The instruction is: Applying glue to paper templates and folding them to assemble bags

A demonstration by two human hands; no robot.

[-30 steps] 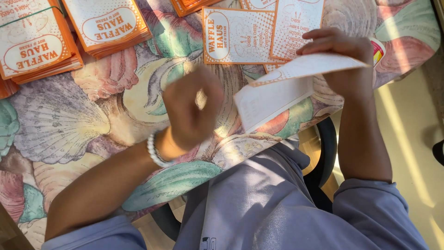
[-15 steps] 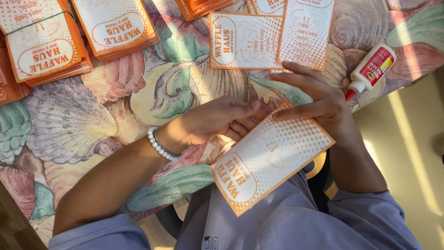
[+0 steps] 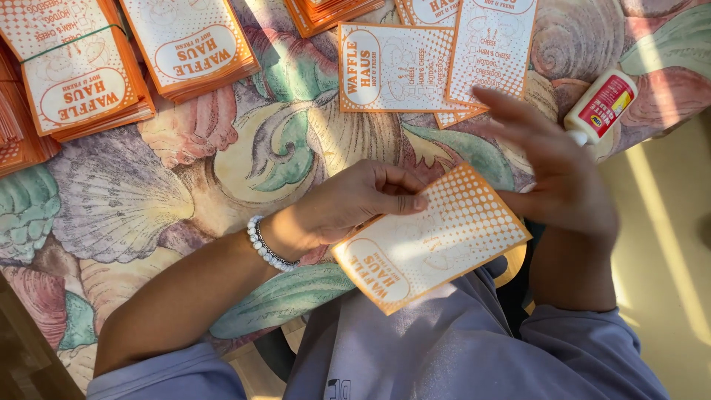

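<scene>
1. Fingers of my left hand are closed on the orange-and-white paper bag, pinching its upper edge with the thumb on top, so that grip has the bag.
2. My right hand is spread open with its fingers extended, blurred, meeting the bag's right edge; it grips nothing, though I cannot tell how much of the bag rests against the palm.
3. The bag sits tilted, printed face up, half over the near edge of the counter and half over my lap.
4. To handle it well, I judge the left pinch should stay near the edge, the right palm flat under the far side, and the paper uncreased.
5. A white beaded bracelet circles my left wrist.
6. Just beyond the right hand, a white glue bottle with a red label lies on its side.
7. Further up, loose flat bags overlap one another.
8. At far left, banded stacks of bags sit on the shell-patterned cloth, well apart from my hands.
</scene>
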